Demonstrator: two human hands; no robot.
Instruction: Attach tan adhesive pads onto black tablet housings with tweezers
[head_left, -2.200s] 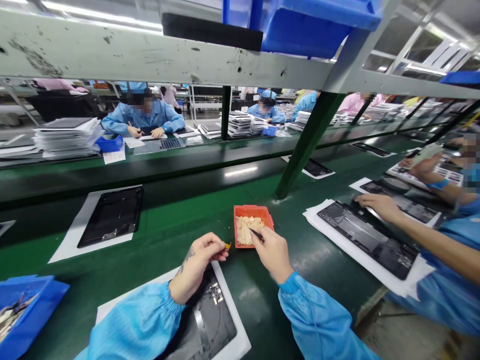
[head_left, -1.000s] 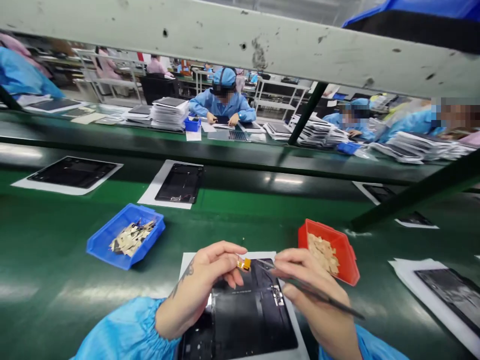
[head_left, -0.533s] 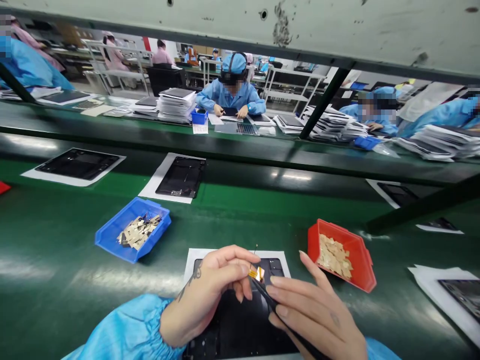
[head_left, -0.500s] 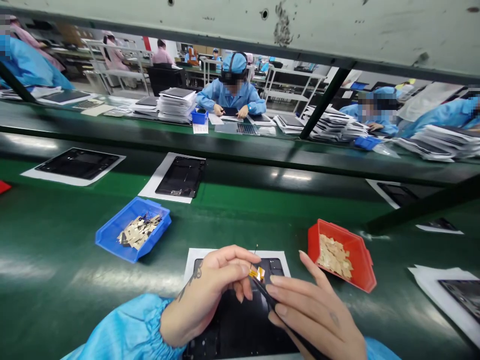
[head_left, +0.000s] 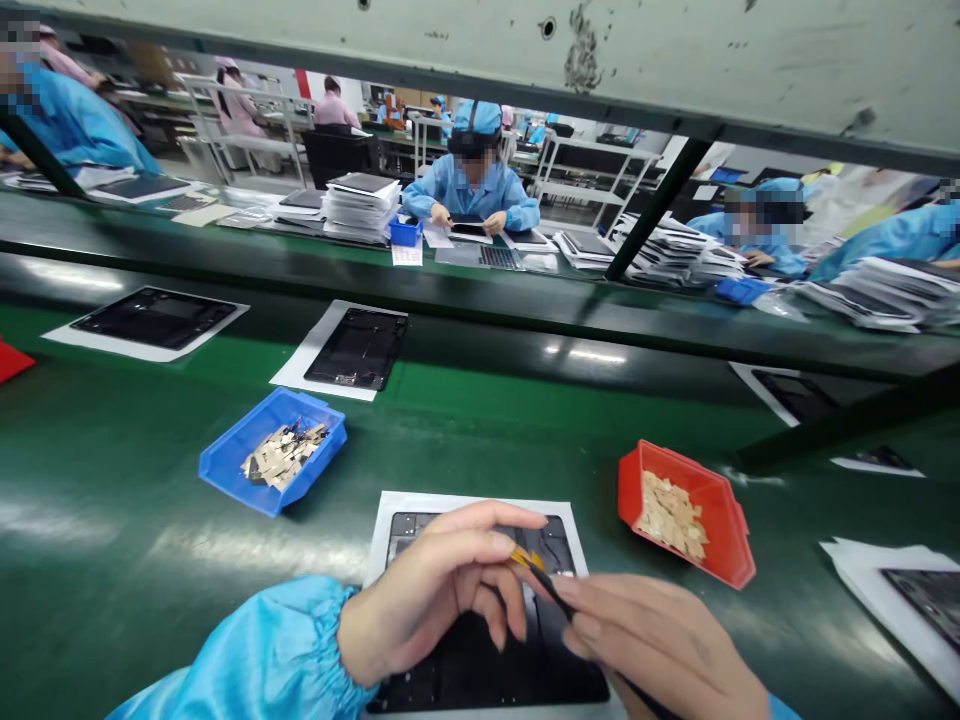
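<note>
My left hand (head_left: 442, 595) pinches a small yellow-orange flex part (head_left: 523, 556) between thumb and fingertips, over a black device panel (head_left: 487, 665) that lies on a white sheet (head_left: 390, 520). My right hand (head_left: 660, 645) grips black tweezers (head_left: 551, 588), and their tip meets the yellow part. A red bin (head_left: 731, 560) of tan pieces stands just to the right of the panel. To the left stands a blue bin (head_left: 225, 470) of small metallic parts.
The green conveyor belt (head_left: 112, 500) carries more black panels on white sheets (head_left: 296, 370) at the back left, far left and right. A grey overhead rail (head_left: 675, 60) crosses the top. Other people in blue smocks sit at the far bench behind stacks of trays.
The view swung left from the red bin to the panel in front of me. Both hands dropped lower with the yellow part, and the tweezers now touch it.
</note>
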